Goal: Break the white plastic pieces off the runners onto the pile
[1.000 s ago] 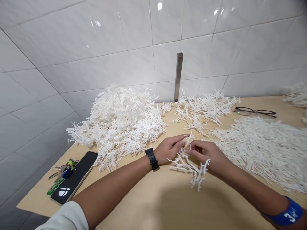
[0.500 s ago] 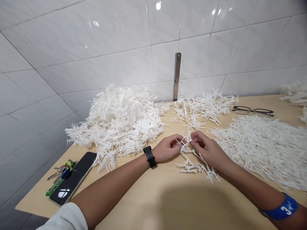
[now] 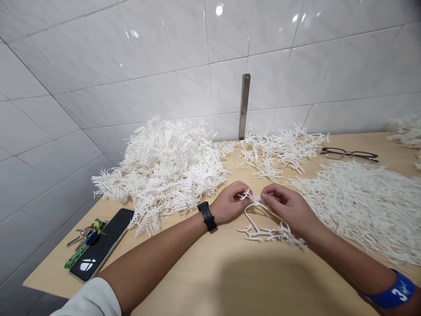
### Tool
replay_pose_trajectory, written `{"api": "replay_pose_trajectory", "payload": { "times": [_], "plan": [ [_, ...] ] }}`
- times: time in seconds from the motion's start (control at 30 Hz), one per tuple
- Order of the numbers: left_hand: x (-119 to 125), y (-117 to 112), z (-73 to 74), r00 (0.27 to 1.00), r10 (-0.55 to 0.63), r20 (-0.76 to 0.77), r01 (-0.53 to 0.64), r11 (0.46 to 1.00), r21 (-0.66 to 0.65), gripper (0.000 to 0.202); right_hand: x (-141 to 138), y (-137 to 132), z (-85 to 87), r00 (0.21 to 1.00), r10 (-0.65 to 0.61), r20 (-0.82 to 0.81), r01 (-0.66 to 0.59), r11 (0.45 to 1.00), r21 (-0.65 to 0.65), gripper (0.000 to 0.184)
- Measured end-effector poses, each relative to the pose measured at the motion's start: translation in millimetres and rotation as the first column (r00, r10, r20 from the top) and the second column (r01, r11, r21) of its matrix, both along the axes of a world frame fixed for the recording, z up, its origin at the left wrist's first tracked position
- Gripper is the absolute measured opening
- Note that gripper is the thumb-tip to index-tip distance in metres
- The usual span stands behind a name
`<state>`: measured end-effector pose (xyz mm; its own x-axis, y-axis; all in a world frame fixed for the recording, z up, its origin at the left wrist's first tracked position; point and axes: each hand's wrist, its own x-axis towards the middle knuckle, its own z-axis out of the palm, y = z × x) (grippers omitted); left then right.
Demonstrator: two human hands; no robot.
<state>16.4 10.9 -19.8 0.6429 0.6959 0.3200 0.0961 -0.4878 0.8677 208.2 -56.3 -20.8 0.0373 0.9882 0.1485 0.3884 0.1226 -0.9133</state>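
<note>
At a pale wooden worktop set into a corner of glossy white tile wall, both hands were held low and close together. The left hand, with a black watch on its wrist, was pinched shut on the upper end of a branching white plastic strand. From that grip the strand curved down in a thin loop to a forked, spiky run lying just in front of the hands, on or barely above the worktop. The right hand, with a blue wristband farther up its arm, had its fingers curled just beside the left hand's pinch, against or nearly against the strand; whether they gripped it, I could not tell. Left of the hands rose a large heap of white branching pieces. Behind them lay a smaller, looser heap, below a steel strip fixed to the wall. A broad, flat spread of finer white pieces lay right of the right hand. Black-framed glasses lay beyond it, and a phone lay at the left with keys touching its edge.
</note>
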Motion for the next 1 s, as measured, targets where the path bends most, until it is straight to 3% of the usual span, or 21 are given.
{"api": "replay_pose_trajectory", "payload": {
  "times": [0.1,0.2,0.4,0.57,0.67,0.77,0.87,0.93,1.0],
  "plan": [
    [-1.2,-1.7,2.0,0.996,-0.077,0.036,0.076,0.997,0.029,0.023,2.7,4.3,-3.6,0.99,-0.062,0.128,0.061,0.998,0.011,0.028],
    [-1.8,-3.2,2.5,0.992,-0.108,0.069,0.105,0.993,0.046,0.023,0.6,4.0,-0.6,0.974,0.013,0.227,-0.004,0.999,-0.042,0.037],
    [-2.7,-5.1,3.3,0.994,-0.056,0.098,0.057,0.998,-0.007,0.021,-3.8,-2.2,6.5,0.956,0.134,0.263,-0.122,0.991,-0.062,0.032],
    [-3.1,-3.9,2.2,0.989,-0.096,0.116,0.102,0.994,-0.042,0.016,-2.5,-3.5,3.8,0.92,0.107,0.377,-0.113,0.994,-0.008,0.035],
    [-3.5,-2.6,3.5,0.992,-0.082,0.094,0.086,0.995,-0.042,0.009,-0.9,-2.0,3.1,0.912,0.041,0.409,-0.053,0.998,0.018,0.029],
    [-3.6,0.5,3.0,0.993,-0.053,0.108,0.064,0.993,-0.103,0.016,0.1,-0.6,3.1,0.912,0.012,0.41,-0.037,0.998,0.052,0.02],
    [-2.6,5.1,-1.8,0.978,-0.02,0.205,0.091,0.936,-0.341,0.015,-0.1,-0.4,3.0,0.911,0.012,0.412,-0.05,0.995,0.082,0.015],
    [-1.9,7.9,-5.1,0.959,0.015,0.282,0.138,0.846,-0.514,0.019,-0.3,-0.6,2.9,0.916,0.0,0.402,-0.046,0.993,0.105,0.013],
    [-1.6,9.8,-6.4,0.943,0.035,0.331,0.183,0.775,-0.605,0.034,-0.1,-0.7,3.0,0.924,-0.013,0.382,-0.039,0.991,0.128,0.012]
  ]
}}
